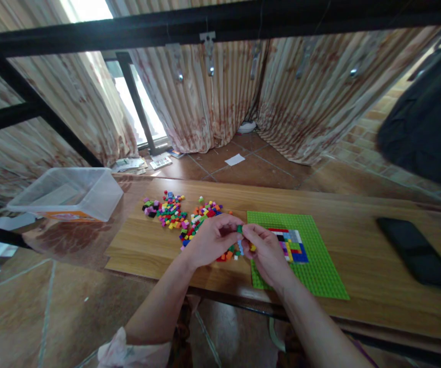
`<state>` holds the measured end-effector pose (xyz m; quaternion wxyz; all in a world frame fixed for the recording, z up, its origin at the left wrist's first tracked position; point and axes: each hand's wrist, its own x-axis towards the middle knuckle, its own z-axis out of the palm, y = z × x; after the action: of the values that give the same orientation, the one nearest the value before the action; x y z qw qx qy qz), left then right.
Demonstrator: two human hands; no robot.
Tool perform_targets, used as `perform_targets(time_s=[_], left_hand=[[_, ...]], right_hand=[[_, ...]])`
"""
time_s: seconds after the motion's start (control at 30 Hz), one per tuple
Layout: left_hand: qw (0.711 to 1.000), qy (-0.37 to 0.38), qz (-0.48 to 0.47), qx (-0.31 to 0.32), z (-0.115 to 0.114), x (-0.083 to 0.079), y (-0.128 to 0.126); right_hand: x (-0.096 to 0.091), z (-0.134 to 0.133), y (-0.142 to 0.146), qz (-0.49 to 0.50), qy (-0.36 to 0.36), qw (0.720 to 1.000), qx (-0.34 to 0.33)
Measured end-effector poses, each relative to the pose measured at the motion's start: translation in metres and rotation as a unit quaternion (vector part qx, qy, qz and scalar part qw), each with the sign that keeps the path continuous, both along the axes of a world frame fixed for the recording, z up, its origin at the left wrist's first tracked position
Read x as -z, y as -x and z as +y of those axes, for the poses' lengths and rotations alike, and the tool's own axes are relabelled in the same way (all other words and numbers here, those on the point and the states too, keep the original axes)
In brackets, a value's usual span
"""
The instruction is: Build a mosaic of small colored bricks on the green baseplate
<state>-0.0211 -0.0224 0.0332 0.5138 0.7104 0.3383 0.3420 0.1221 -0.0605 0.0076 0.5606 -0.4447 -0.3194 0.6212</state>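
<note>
My left hand [213, 239] and my right hand [269, 251] meet fingertip to fingertip above the table. A small green toy brick [239, 229] is pinched between them. Just below it a light blue brick [240, 247] shows between the hands; whether it is held or lies behind is unclear. Under the curled fingers of my right hand a bit of yellow brick [253, 247] peeks out. The green baseplate [312, 278] lies flat beneath my right hand, with a multicoloured patch of bricks [299, 255] on it, partly covered by that hand. Loose bricks [171, 212] are heaped beside and behind my left hand.
A clear plastic bin [107, 197] stands left of the wooden table [139, 258]. A black phone [416, 253] lies at the right end. Glass under a black frame bar [243, 23] with hanging clips crosses the top. Curtains [213, 102] hang beyond, with papers on the tiled floor.
</note>
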Motion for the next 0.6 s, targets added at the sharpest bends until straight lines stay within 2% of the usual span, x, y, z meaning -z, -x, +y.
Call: perform_targets(time_s=[0.2,0.33,0.43,0.5,0.6], left_hand=[[0.999,-0.037,0.018,-0.019,0.001,0.008,0.001],[0.999,-0.034,-0.025,-0.030,-0.001,0.009,-0.002],[0.997,-0.013,-0.067,-0.033,-0.002,0.008,-0.005],[0.997,-0.007,-0.074,-0.033,0.000,0.005,-0.003],[0.997,-0.056,-0.003,-0.060,0.007,0.002,0.007]], right_hand=[[0.000,-0.002,-0.002,0.030,0.008,0.999,-0.022],[-0.004,-0.004,-0.005,0.083,-0.001,0.996,-0.042],[-0.004,-0.004,-0.007,0.086,-0.003,0.995,-0.046],[-0.001,-0.003,-0.006,0.039,-0.010,0.998,-0.039],[0.007,-0.002,-0.004,-0.132,-0.058,0.990,-0.010]])
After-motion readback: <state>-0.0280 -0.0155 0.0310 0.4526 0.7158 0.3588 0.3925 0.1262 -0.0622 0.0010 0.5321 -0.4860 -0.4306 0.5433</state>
